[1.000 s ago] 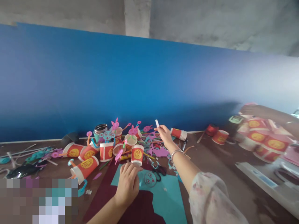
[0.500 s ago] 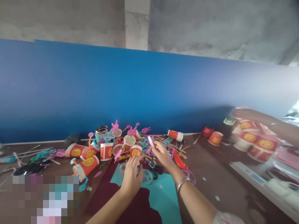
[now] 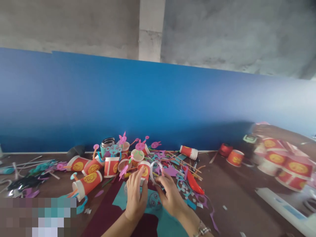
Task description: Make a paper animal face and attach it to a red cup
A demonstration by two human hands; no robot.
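Observation:
My right hand (image 3: 170,194) grips a white roll of tape (image 3: 152,173) at its lower right edge, the ring held upright. Close on its left, my left hand (image 3: 135,194) has its fingers bent forward with the thumb near them; whatever is between the fingertips is too small to make out. Just behind that hand stands a red and white paper cup (image 3: 145,168), partly covered by it. Below both hands lie a blue paper sheet (image 3: 170,223) and a round blue paper face (image 3: 154,200), which my right thumb partly overlaps.
Several red paper cups (image 3: 90,181) with paper figures crowd the left. Paper scraps (image 3: 170,171), sticks and a red tool (image 3: 195,182) lie behind my right hand. At right are stacked cups (image 3: 296,164) and another person's arm (image 3: 286,130). A blue partition (image 3: 158,105) stands behind.
My right hand has brought the tape roll down and left, nearer my left hand, and its ring now faces me. The view has tilted slightly up. The other person's arm has moved right.

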